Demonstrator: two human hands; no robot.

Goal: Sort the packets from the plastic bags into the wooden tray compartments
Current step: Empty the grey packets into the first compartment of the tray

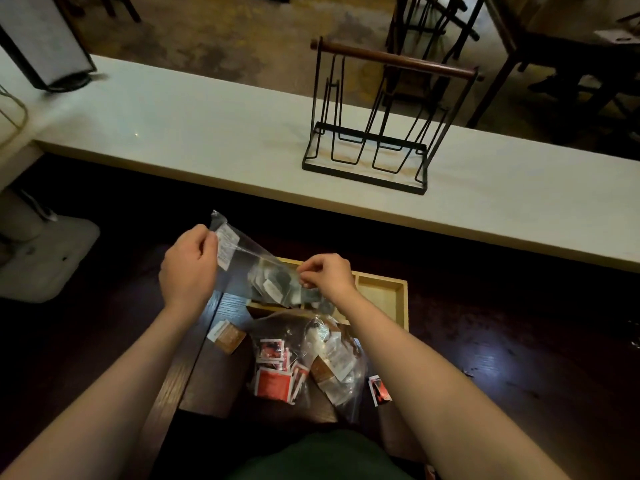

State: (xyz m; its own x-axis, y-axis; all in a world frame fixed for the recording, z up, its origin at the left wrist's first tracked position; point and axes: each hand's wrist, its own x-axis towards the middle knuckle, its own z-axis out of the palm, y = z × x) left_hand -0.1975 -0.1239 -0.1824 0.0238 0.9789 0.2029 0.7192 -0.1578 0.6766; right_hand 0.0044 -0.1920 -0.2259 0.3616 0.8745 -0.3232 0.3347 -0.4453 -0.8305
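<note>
I hold a clear plastic bag (pixel 249 258) of dark grey packets stretched above the wooden tray (pixel 403 299). My left hand (pixel 188 265) grips the bag's upper end by its white label. My right hand (pixel 327 275) pinches the lower end, where the grey packets (pixel 277 285) bunch over the tray's left compartments. The tray's right compartment shows bare wood. Nearer me lies a second clear bag (pixel 277 368) with red-and-white packets, and a third bag (pixel 336 365) with brown and white packets.
A loose brown packet (pixel 227 336) lies left of the bags and a red one (pixel 380 389) lies to the right on the dark table. Beyond, a long white counter (pixel 207 133) carries a black wire rack (pixel 377 116) with a wooden handle.
</note>
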